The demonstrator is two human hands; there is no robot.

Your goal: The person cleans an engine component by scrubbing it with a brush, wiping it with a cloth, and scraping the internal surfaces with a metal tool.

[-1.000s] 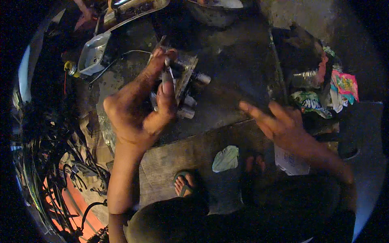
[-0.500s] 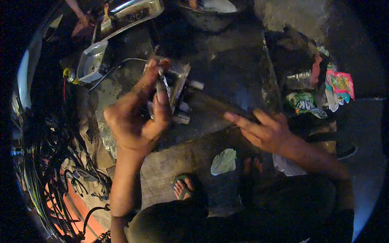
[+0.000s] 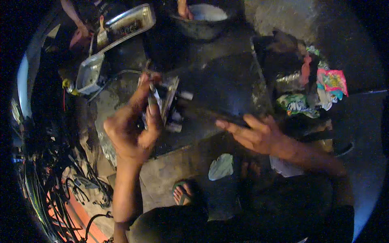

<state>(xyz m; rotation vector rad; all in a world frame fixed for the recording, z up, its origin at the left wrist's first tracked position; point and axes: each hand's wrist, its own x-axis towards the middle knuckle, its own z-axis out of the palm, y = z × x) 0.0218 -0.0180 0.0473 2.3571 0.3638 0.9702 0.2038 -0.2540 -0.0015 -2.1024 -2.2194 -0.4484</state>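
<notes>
My left hand [image 3: 131, 129] is raised over the dark work board, thumb and fingers pinched on a thin, shiny metal piece [image 3: 157, 96]. Just beyond it is a metal frame with short pale cylinders [image 3: 173, 127], partly covered by the hand; whether the two touch I cannot tell. To the right, my right hand [image 3: 257, 133] is closed on the near end of a long, dark, narrow bar [image 3: 208, 114]. Its far end points left toward the frame and fades into the dark, so its exact kind is unclear.
A metal tray [image 3: 142, 19] with a brush [image 3: 102, 37] lies at the far left, beside a clear plastic tub [image 3: 90, 75]. Another person's hand [image 3: 184, 11] reaches into a basin [image 3: 198, 29]. Tangled cables [image 3: 40, 190] fill the left; crumpled wrappers [image 3: 298, 105] lie right.
The whole view has shifted, so the surroundings sit lower and slightly left. Both hands keep their grips, with the bar and the metal piece held in much the same way.
</notes>
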